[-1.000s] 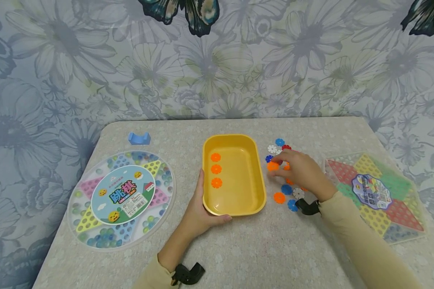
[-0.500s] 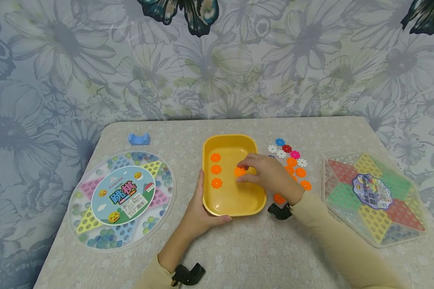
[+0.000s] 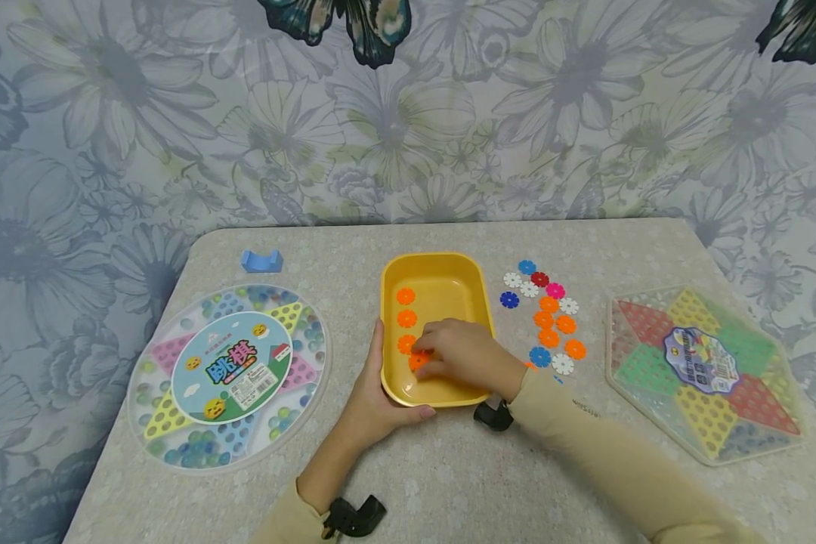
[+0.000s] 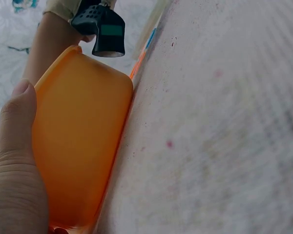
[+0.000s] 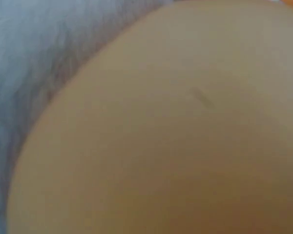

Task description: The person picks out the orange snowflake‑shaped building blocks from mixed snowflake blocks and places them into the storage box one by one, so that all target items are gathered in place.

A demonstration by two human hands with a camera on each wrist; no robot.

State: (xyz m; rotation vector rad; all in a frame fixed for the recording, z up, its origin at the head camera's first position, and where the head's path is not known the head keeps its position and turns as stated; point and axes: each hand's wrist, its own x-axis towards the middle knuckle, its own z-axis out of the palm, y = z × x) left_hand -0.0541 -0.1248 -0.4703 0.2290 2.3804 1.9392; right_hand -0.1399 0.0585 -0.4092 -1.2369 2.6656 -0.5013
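Note:
My left hand (image 3: 374, 400) holds the near left corner of a yellow plastic tray (image 3: 455, 287), fingers along its left side and thumb across its near side. In the left wrist view the thumb (image 4: 17, 122) lies against the tray's outer wall (image 4: 83, 141). Inside the tray, my right hand (image 3: 472, 353) pinches an orange snowflake disc (image 3: 418, 363) low over the floor, at the near end of a column of orange discs (image 3: 406, 318) along the left side. Whether the pinched disc touches the floor cannot be told. The right wrist view shows mostly blurred skin (image 5: 161, 122).
Loose snowflake discs (image 3: 548, 338) in orange, blue, white, red and pink lie right of the tray. A round Chinese checkers set (image 3: 227, 378) lies left, a hexagonal one (image 3: 703, 370) right. A small blue plastic piece (image 3: 261, 261) sits near the table's far left.
My right hand has carried an orange disc from the loose pile leftward into the tray, then down beside the column. The left hand and tray have stayed put.

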